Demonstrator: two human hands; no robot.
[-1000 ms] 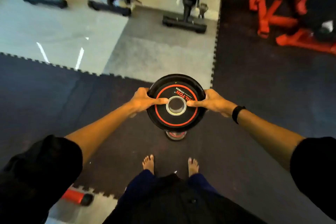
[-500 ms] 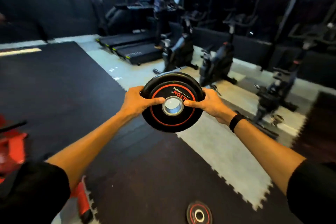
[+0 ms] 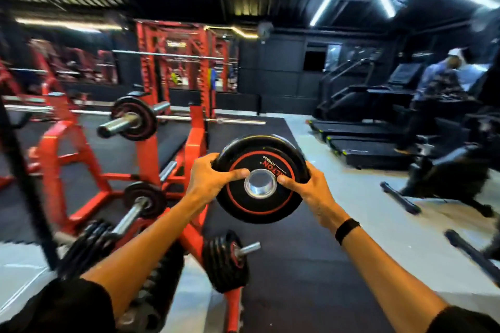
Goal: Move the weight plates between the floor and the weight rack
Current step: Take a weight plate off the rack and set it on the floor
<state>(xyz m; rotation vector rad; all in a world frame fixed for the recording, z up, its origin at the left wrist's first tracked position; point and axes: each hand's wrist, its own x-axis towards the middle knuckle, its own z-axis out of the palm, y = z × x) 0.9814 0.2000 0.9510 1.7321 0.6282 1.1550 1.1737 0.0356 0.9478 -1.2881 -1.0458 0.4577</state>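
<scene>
At the left of the frame the red weight rack [image 3: 167,170] carries plates on three visible pegs: one at the upper left, one at mid-left, a stack of several at the lower centre. Just right of it, the left hand [image 3: 209,184] and right hand [image 3: 311,192] each curl round opposite edges of one weight plate [image 3: 261,178], thumbs near its hub, likely to steady it for loading.
</scene>
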